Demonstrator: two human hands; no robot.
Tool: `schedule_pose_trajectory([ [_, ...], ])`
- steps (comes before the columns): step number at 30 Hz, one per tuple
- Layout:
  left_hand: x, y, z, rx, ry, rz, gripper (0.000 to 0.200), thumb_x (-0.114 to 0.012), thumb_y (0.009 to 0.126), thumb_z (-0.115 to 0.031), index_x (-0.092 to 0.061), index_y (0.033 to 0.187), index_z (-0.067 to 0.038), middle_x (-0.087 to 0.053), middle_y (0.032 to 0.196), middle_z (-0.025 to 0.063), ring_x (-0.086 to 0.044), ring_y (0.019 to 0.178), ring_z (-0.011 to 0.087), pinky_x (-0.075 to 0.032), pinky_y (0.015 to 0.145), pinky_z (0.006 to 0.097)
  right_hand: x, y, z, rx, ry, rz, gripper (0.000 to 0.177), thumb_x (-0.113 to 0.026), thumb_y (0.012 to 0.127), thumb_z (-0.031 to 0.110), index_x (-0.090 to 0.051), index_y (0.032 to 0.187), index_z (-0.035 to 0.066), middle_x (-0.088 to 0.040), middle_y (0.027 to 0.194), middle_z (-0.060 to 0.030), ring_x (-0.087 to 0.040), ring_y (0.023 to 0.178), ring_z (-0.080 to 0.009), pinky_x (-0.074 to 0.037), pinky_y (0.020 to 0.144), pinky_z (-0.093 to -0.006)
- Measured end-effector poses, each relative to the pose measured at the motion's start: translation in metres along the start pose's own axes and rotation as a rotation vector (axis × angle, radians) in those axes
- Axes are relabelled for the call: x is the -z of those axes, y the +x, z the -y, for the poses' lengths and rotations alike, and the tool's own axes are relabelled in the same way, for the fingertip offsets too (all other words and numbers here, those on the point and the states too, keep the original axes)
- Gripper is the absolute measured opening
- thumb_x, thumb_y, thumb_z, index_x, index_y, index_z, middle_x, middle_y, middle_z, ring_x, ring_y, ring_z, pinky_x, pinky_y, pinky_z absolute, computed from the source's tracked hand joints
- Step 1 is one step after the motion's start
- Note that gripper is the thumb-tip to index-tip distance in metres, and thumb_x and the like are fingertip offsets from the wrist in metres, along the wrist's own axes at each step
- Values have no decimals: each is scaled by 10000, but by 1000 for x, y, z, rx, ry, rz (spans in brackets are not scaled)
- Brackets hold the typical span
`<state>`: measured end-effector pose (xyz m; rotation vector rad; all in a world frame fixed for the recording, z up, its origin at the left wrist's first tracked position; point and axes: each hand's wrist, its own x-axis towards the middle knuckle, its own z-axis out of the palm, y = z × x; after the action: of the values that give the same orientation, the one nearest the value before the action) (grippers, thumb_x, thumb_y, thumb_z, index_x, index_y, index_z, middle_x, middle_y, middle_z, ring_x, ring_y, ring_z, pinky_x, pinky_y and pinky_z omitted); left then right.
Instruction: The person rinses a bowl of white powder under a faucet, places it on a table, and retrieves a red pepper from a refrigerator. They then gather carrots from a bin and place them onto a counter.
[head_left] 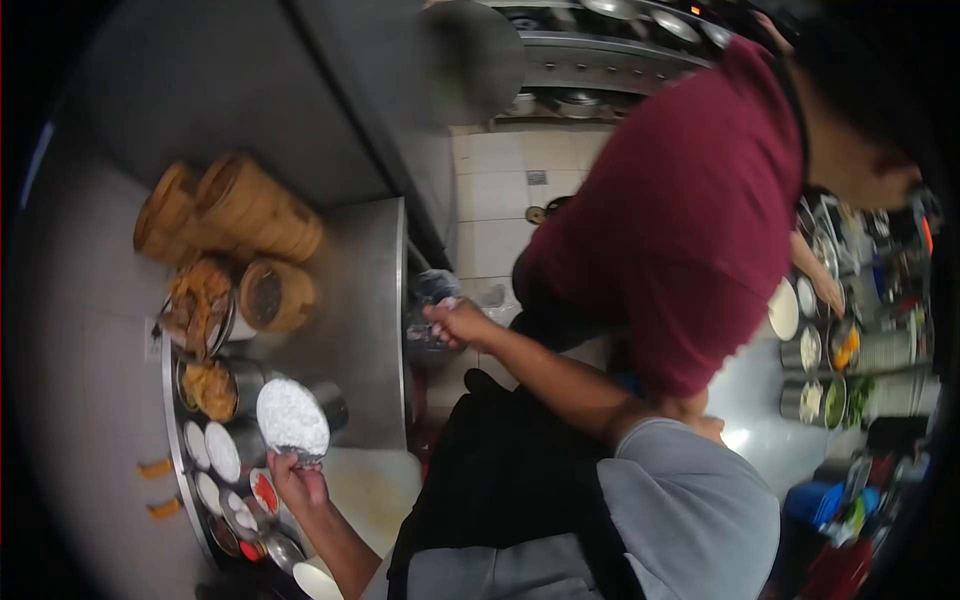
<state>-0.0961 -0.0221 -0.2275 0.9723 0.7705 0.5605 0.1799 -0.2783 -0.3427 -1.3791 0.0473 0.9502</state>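
My left hand [299,484] grips the rim of a round metal container [338,408], thumb up at its near side. White powder [290,412] fills the container almost to the top, with a darker patch by the rim at my fingers. My right hand [458,322] is away from the counter, beyond its edge, with the fingers curled closed and whitish on them. I cannot tell what is inside that hand. Just past it hangs a greyish, see-through plastic bag [436,287], low beside the counter.
Bamboo steamers [262,210] and a bowl of browned food [203,295] stand on the steel counter [365,270]. A white cutting board [375,490] and several lidded tubs [222,450] lie nearer. A co-worker in a maroon shirt [690,200] stands close on my right, reaching toward food containers [802,347].
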Motion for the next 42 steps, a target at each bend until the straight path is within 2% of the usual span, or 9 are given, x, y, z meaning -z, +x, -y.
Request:
schedule_pose_trajectory([
  [22, -100, 38, -25, 86, -63, 67, 338, -502, 666, -32, -487, 1003, -8, -566, 708, 74, -519, 476, 151, -439, 377, 277, 127, 140, 19, -15, 167, -538, 214, -570, 866, 250, -525, 742, 82, -468, 559, -24, -446, 487, -121, -373, 457, -258],
  [25, -132, 56, -30, 116, -56, 171, 335, -501, 676, -32, -480, 1009, -4, -556, 716, 64, -536, 502, 150, -437, 373, 267, 242, 240, -109, 156, -584, -592, 196, -587, 835, 235, -544, 741, 68, -538, 546, -77, -536, 499, -204, -426, 480, -326],
  [27, -153, 67, -28, 128, -67, 241, 299, -502, 689, -29, -477, 985, -4, -577, 738, 80, -548, 502, 152, -449, 375, 269, 230, 187, -79, 246, -1722, -396, 159, -601, 785, 211, -568, 773, 56, -625, 638, -157, -627, 603, -290, -469, 544, -405],
  [31, -203, 85, -30, 165, -32, 315, 262, -502, 700, -24, -480, 960, -16, -557, 674, 59, -535, 474, 143, -471, 381, 277, 257, 172, -94, 217, -1900, -280, 162, -610, 769, 224, -605, 804, 66, -642, 666, -157, -640, 612, -288, -488, 556, -411],
  [35, -239, 101, -23, 232, -65, 379, 222, -510, 703, -18, -488, 923, -33, -557, 659, 55, -529, 468, 137, -484, 403, 295, 342, 236, -165, -12, -1301, -327, 153, -519, 806, 156, -624, 822, 46, -668, 760, -159, -655, 743, -295, -498, 695, -422],
  [38, -265, 108, -13, 241, -36, 405, 197, -509, 703, -16, -481, 896, -44, -559, 677, 63, -509, 465, 135, -480, 413, 302, 310, 202, -87, 111, -1471, -380, 181, -617, 778, 216, -605, 712, 48, -617, 608, -90, -547, 440, -224, -443, 416, -346],
  [40, -283, 112, -8, 253, -25, 432, 192, -504, 702, -14, -478, 889, -46, -560, 683, 68, -503, 464, 135, -475, 411, 301, 286, 188, -40, -198, -512, -654, 144, -616, 779, 193, -603, 765, 50, -620, 608, -85, -564, 473, -223, -445, 428, -355],
  [41, -293, 114, -4, 271, -24, 446, 169, -512, 703, -8, -457, 859, -46, -542, 663, 65, -507, 461, 138, -479, 416, 311, 292, 188, -33, -199, -497, -678, 144, -616, 779, 193, -603, 765, 50, -620, 608, -85, -564, 473, -223, -445, 428, -355],
  [42, -303, 116, 0, 292, -20, 464, 155, -520, 705, -2, -437, 828, -46, -524, 643, 61, -511, 458, 142, -483, 421, 320, 298, 184, -24, -1, -1016, -541, 142, -603, 794, 187, -594, 786, 45, -609, 601, -88, -567, 490, -220, -438, 422, -352],
])
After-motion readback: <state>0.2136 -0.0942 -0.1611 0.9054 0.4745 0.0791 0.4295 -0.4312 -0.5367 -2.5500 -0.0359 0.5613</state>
